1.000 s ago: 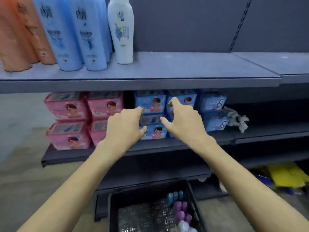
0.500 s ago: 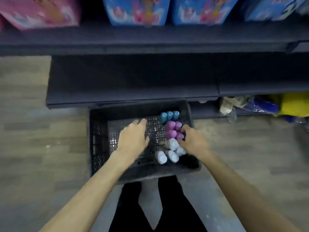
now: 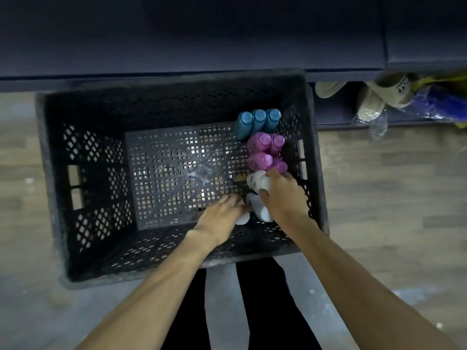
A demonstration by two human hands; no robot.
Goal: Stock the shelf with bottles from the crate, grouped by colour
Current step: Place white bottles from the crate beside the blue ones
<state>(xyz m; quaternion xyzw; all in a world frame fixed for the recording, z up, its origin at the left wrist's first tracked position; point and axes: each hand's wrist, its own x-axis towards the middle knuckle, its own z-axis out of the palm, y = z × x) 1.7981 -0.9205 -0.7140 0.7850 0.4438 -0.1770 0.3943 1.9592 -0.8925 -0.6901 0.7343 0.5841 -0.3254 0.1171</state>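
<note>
Nearest, the person's dark trouser legs [image 3: 219, 299] stand on the wood-look floor [image 3: 384, 198], just behind the near rim of the black plastic crate [image 3: 53, 173]. Both forearms reach over that rim into the crate's right near corner.

The left hand [image 3: 222, 215] lies low on the lattice bottom with its fingers [image 3: 231, 199] stretched forward and close together, touching a white bottle [image 3: 243, 219] that is mostly hidden beneath it — whether they curl round it I cannot tell. The right hand [image 3: 285, 195] has its fingers [image 3: 274, 173] and thumb curled round another white bottle [image 3: 256, 181], close to the crate's right wall. A third white bottle [image 3: 259, 208] lies between the two hands, just under the right thumb.

The whole left and middle of the crate bottom is open lattice with light showing through; every bottle is packed along the right side. Beyond the white ones stand four pink bottles [image 3: 260, 152] in two pairs, caps up, touching each other, and beyond those three teal-blue bottles [image 3: 257, 121] side by side against the far right corner.

Past the far rim runs the dark edge of the bottom shelf [image 3: 202, 46] — it overhangs the crate's back wall. To the right, under the shelf, lie beige slippers [image 3: 379, 97] and a blue and yellow bundle [image 3: 444, 102].
</note>
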